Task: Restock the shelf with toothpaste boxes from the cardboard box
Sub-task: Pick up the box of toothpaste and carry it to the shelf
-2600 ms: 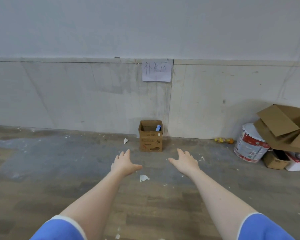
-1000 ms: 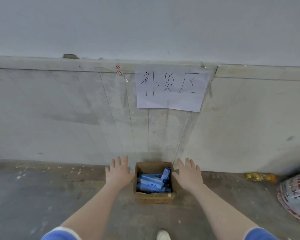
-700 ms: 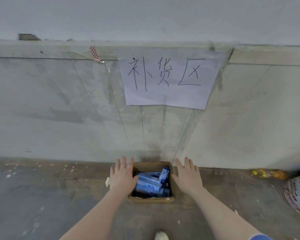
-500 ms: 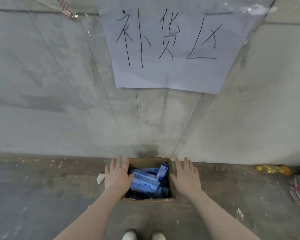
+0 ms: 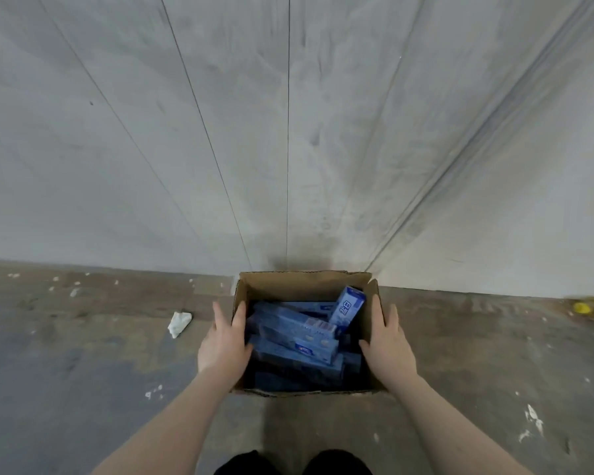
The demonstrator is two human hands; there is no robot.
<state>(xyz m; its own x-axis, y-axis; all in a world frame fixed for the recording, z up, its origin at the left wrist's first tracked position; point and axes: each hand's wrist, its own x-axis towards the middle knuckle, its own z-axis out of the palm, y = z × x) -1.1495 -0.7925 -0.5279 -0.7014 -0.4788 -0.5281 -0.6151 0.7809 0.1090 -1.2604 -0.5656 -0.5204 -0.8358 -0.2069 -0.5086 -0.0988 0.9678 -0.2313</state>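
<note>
Grey wall (image 5: 186,132) and scuffed floor (image 5: 83,389) meet just behind the carton, seen from the head view looking steeply down. Left hand (image 5: 222,341) lies along the carton's left wall, fingers extended over the rim and thumb toward the inside; right hand (image 5: 386,341) mirrors it on the right wall, fingers straight along the outer face. Neither hand has yet curled round anything; both appear to press flat against the cardboard, though whether the palms bear firmly on it cannot be told from this angle.

Box (image 5: 306,286), open-topped with its flaps folded away, stands on the floor touching or nearly touching the wall. It holds a loose heap of blue toothpaste boxes (image 5: 295,337), most lying flat and crosswise, with one tilted box (image 5: 347,306) leaning upright against the right rear corner. The heap fills roughly the lower part of the carton.

Task progress, as judged: barely begun. No shelf is in view and no toothpaste box is outside the carton; the likely step in hand is lifting the whole carton. Carrying, unpacking and shelving all remain.

A crumpled paper scrap (image 5: 179,323) lies on the floor to the left; a yellow object (image 5: 587,308) sits at the right edge.
</note>
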